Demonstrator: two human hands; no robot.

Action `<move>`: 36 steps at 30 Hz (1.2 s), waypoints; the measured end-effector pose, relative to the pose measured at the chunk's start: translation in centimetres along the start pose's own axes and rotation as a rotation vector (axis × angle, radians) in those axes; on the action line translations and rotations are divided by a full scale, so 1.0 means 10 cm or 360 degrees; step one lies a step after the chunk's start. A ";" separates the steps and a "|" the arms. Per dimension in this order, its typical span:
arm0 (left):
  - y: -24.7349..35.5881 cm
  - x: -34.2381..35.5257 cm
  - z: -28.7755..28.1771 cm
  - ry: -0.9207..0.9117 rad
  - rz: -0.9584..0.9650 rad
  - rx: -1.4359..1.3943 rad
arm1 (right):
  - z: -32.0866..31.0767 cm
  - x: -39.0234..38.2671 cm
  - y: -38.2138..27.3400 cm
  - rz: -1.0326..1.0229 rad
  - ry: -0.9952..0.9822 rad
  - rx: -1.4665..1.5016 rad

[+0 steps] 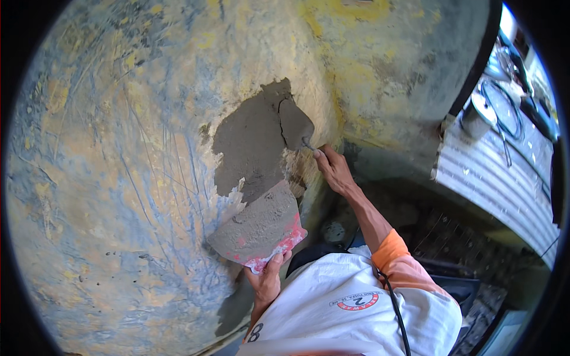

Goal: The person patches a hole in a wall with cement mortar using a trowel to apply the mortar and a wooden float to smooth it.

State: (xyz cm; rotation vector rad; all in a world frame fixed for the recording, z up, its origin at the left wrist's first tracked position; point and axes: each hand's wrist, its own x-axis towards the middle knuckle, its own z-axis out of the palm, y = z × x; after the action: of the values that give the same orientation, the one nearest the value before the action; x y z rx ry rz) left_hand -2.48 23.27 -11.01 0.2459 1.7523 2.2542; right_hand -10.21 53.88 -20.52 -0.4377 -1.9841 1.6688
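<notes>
My right hand [333, 168] is closed round the handle of a trowel [296, 123], whose mortar-coated blade lies against the wall at the right side of a wet grey mortar patch [246, 142]. A dark line runs along the blade's left edge. Lower down, my left hand [269, 279] grips the bottom edge of a flat red-and-white board [291, 238] coated with grey mortar. The board is tilted, and its top edge is close to the lower end of the patch; whether they touch I cannot tell.
A worn wall [119, 178] with yellow and bluish stains fills the left and meets another wall face [404, 71] at a corner. At right, a corrugated sheet [493, 178] carries a pale bucket [478, 115] and a coiled dark cable [510, 113]. Dark clutter lies below it.
</notes>
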 end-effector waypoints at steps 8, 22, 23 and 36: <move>0.06 -0.16 -0.34 0.0073 -0.0144 -0.0038 | 0.30 -0.08 -0.10 0.0418 0.0276 0.0730; 0.03 -0.28 -0.56 -0.0178 -0.0163 -0.0125 | 0.42 -0.73 -0.64 0.0438 -0.0050 0.0716; 0.04 -0.30 -0.55 -0.0175 -0.0164 -0.0123 | 0.39 -0.80 -0.66 0.0481 -0.0109 0.0740; 0.02 -0.20 -0.37 -0.0437 -0.0320 -0.0259 | -0.61 -1.85 -1.81 -0.0767 -0.0115 -0.1528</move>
State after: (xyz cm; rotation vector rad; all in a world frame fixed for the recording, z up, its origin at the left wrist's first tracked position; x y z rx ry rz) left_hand -1.71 19.15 -11.66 0.3133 1.3832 2.0917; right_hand 9.77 45.22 -5.32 -0.1775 -2.5823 0.3818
